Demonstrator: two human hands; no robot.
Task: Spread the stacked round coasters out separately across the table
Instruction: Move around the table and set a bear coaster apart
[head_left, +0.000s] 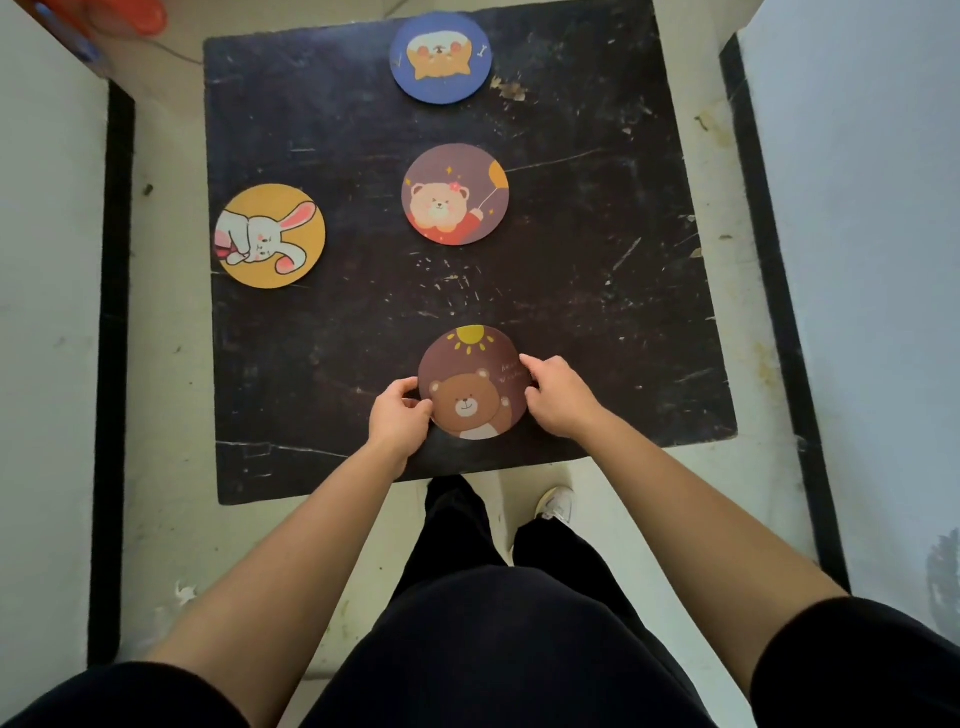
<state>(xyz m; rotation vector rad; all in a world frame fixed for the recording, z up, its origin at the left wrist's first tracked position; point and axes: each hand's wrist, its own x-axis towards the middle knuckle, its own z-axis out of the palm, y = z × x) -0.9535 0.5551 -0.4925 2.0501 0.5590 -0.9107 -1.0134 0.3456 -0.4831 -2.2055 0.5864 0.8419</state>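
A brown coaster with a bear and a sun (475, 379) lies near the front edge of the black table (597, 260). My left hand (397, 415) grips its left rim and my right hand (558, 397) grips its right rim. Whether more coasters lie under it I cannot tell. Three others lie flat and apart: a yellow rabbit coaster (270, 235) at the left edge, a dark bear-with-balloon coaster (455, 194) in the middle, and a blue dog coaster (440, 58) at the far edge.
The scratched black tabletop stands on a pale floor with black border strips at left (111, 364) and right (779, 312). An orange object (130, 18) sits at the top left corner. My legs and a shoe (556, 504) are below the table's front edge.
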